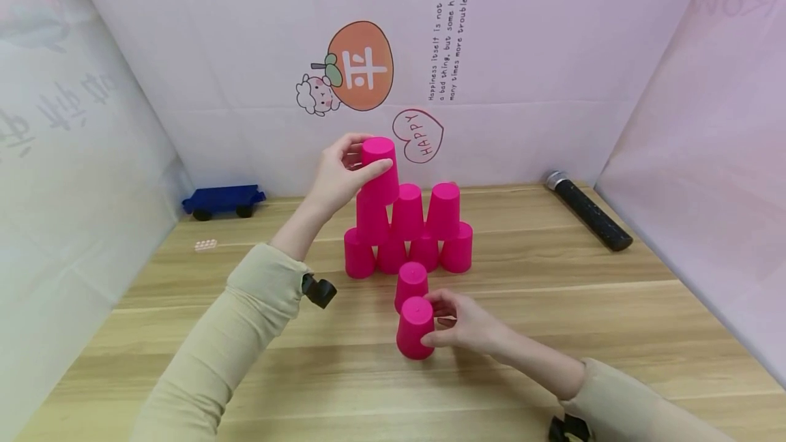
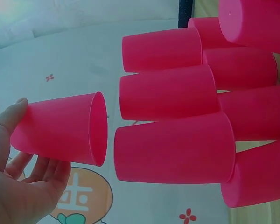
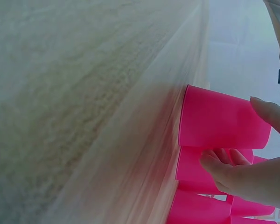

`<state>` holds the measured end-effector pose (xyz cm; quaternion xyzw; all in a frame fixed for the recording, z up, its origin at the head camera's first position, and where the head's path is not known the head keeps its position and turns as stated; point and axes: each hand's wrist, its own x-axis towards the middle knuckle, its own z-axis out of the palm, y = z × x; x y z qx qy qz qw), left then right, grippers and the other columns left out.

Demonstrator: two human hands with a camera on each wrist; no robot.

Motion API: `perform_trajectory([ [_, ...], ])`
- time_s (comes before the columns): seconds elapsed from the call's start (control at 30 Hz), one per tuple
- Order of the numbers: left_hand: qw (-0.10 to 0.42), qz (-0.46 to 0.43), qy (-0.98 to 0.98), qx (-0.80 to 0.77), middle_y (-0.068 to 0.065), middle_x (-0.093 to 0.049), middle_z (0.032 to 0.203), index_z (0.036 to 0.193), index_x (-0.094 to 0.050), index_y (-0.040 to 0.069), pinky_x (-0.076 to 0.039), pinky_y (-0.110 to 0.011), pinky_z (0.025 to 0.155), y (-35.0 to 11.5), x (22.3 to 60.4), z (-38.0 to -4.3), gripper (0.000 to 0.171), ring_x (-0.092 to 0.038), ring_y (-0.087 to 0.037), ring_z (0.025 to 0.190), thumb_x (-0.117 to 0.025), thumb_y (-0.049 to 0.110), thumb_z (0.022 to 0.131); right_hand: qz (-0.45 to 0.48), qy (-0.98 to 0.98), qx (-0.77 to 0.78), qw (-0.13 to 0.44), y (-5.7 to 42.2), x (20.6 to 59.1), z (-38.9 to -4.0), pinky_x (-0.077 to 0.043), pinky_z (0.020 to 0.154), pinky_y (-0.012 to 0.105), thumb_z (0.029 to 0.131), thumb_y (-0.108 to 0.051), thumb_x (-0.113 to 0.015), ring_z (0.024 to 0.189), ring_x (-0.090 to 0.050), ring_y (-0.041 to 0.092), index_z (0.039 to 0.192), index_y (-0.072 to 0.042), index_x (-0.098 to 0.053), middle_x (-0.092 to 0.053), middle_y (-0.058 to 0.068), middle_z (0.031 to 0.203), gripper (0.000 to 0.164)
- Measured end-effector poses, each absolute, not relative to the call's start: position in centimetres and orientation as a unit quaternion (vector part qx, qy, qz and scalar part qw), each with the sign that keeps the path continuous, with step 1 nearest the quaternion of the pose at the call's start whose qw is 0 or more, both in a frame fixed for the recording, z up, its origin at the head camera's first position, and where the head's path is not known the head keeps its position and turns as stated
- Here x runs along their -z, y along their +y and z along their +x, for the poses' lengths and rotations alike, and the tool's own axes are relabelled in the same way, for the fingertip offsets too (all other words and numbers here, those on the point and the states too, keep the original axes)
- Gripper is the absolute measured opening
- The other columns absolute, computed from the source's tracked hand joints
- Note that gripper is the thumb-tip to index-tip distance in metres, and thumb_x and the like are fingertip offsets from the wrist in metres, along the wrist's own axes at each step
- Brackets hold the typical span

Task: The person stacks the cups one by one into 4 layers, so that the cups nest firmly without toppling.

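Note:
Pink plastic cups stand mouth down as a pyramid (image 1: 408, 237) on the wooden table (image 1: 552, 333): several in the bottom row, three in the second. My left hand (image 1: 353, 155) grips another pink cup (image 1: 379, 169) mouth down just above the left end of the second row. In the left wrist view this cup (image 2: 60, 128) sits between thumb and fingers, a small gap from the stacked cups (image 2: 177, 121). My right hand (image 1: 445, 322) holds a cup (image 1: 415, 329) standing on the table in front of the pyramid. A loose cup (image 1: 411, 284) stands just behind it. The right wrist view shows my fingers (image 3: 233, 172) round the cup (image 3: 219, 123).
A blue toy truck (image 1: 222, 200) sits at the back left by the wall, with a small white piece (image 1: 205, 245) near it. A black cylinder with a silver end (image 1: 588, 210) lies at the back right. Printed cloth walls close in the table on three sides.

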<state>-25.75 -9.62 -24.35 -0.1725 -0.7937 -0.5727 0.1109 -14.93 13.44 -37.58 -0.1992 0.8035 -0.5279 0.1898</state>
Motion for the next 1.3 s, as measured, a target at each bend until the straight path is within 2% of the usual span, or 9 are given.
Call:
perform_trajectory([
  [0.27,0.108,-0.156,-0.793,0.579,-0.009,-0.059,0.121,0.128,-0.052,0.013,-0.053,-0.038,0.09,-9.1,24.9,-26.8,0.052,-0.058,-0.023,0.108,-0.072,0.026,0.082,-0.198,0.808,0.521,0.193,13.2,37.5,-15.1,-0.045,0.1,0.05,0.078,-0.013,-0.076,0.106,-0.055,0.022,0.123,0.0,-0.05,-0.059,0.011,0.116,0.054],
  [1.3,0.119,-0.158,-0.803,0.562,-0.009,-0.059,0.122,0.129,-0.051,0.012,-0.054,-0.036,0.09,-8.4,25.6,-27.8,0.053,-0.058,-0.023,0.109,-0.071,0.026,0.083,-0.208,0.802,0.521,0.204,13.1,37.8,-15.2,-0.046,0.099,0.051,0.079,-0.016,-0.075,0.11,-0.054,0.023,0.124,-0.004,-0.05,-0.058,0.011,0.12,0.053],
])
